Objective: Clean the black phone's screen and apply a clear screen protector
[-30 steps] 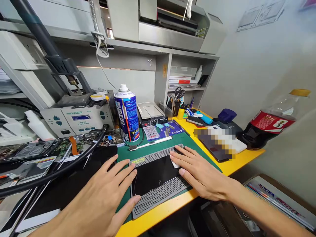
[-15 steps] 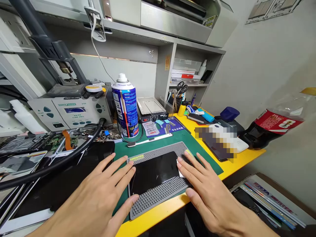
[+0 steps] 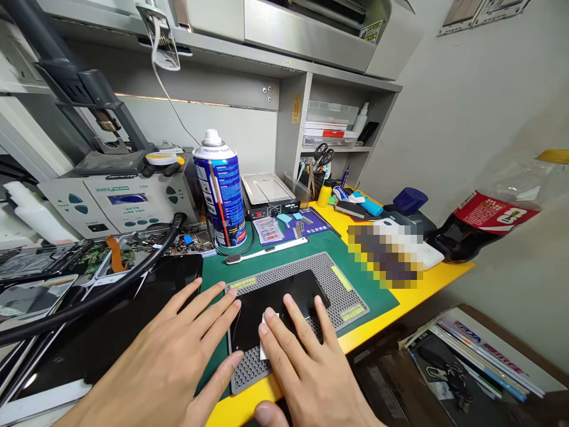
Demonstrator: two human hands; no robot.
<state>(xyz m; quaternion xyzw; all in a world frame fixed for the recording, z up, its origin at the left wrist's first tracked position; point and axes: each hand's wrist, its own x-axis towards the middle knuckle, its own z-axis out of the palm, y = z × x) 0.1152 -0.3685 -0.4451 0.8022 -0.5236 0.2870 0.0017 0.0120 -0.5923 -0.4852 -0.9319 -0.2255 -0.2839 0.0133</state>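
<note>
A black glossy phone (image 3: pixel 276 296) lies face up on a grey honeycomb mat (image 3: pixel 326 265), which rests on a green work mat (image 3: pixel 377 295). Fingers spread, my left hand (image 3: pixel 178 338) touches the phone's left end with its fingertips and holds nothing. My right hand (image 3: pixel 306 362) lies flat over the phone's lower front edge. Under its index and middle fingers is a small white wipe (image 3: pixel 263 350), pressed against the phone; most of it is hidden. The right thumb sits apart from the wipe, near the yellow table edge.
Behind the mat are a toothbrush-like brush (image 3: pixel 267 251), a blue spray can (image 3: pixel 220 196) and a flat heating plate (image 3: pixel 269 190). A black hose (image 3: pixel 133 281) crosses the left side. Phones (image 3: pixel 413 240) and a cola bottle (image 3: pixel 462 237) stand right on the yellow table (image 3: pixel 444 279).
My right hand has slid left and toward me along the phone, with the white wipe under its fingers. My left hand stays at the phone's left end. The view has shifted slightly.
</note>
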